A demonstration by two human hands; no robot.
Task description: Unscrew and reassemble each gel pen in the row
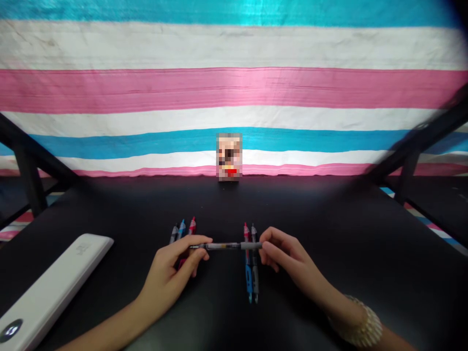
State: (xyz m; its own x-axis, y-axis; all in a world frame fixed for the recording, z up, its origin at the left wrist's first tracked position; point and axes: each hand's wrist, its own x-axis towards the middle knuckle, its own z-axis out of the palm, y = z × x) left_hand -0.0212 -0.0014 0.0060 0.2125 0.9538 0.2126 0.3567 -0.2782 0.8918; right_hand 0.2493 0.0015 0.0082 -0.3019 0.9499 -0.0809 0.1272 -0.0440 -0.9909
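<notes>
Grey pen (pixel 226 246) held level just above the black table (pixel 329 234), near centre. Left hand (pixel 171 268) pinches its left end and right hand (pixel 283 256) its right end, fingers narrow. Probably light, stiff and smooth, so slippery; the thicker grey section looks the best hold. Three pens (pixel 182 230) lie left, two pens (pixel 252 280) under the right end.

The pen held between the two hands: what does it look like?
The pen is slim, with a clear-looking plastic barrel and a grey section at one end. It is held level, sideways, above the black table. The left hand pinches its clear end; the right hand pinches the grey end.
</notes>
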